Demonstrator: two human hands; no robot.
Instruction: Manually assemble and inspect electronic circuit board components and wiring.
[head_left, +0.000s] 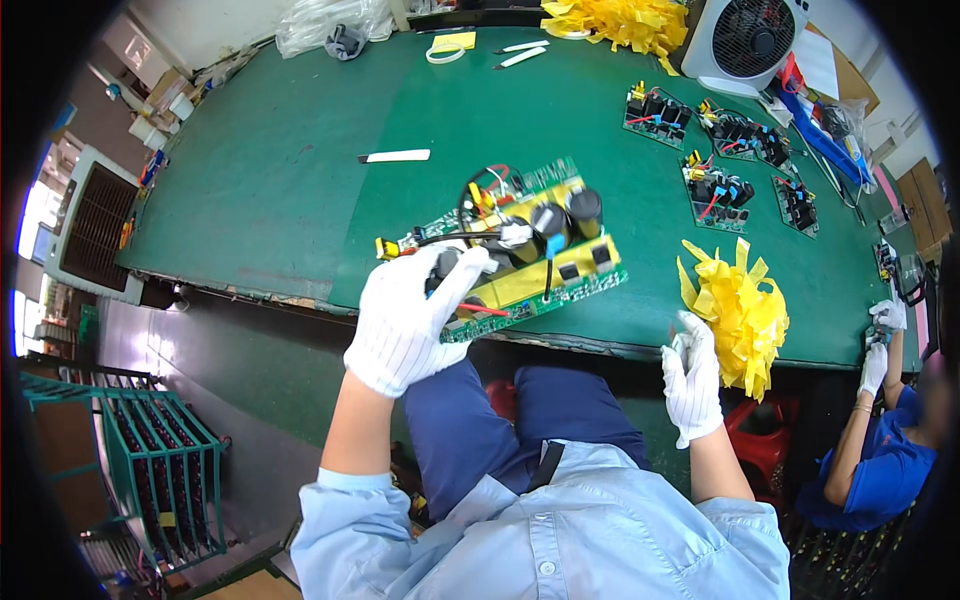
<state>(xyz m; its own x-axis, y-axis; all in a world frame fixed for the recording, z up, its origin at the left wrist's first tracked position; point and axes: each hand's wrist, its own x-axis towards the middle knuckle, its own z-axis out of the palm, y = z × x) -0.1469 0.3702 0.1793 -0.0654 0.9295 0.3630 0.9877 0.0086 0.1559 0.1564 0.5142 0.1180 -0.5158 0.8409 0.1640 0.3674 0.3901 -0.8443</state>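
Circuit board (530,278) over the bench's (260,200) near edge, left hand (405,315) grasping its end: a steadying step, seemingly! Right hand's (692,380) grip? Can't tell. Next move likely demands firm support.

At the frame's centre, the circuit board (580,291) carried smooth, glossy capacitors (584,210). The gloves (400,320) were matt, ribbed cloth, the worktop (300,180) smooth, faintly shiny, the upper-left bag (325,22) crinkled, clear plastic.

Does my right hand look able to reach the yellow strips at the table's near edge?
Likely yes: your right hand is close beside the yellow strips, with nothing visible between them; your left hand holds the circuit board off to the left.
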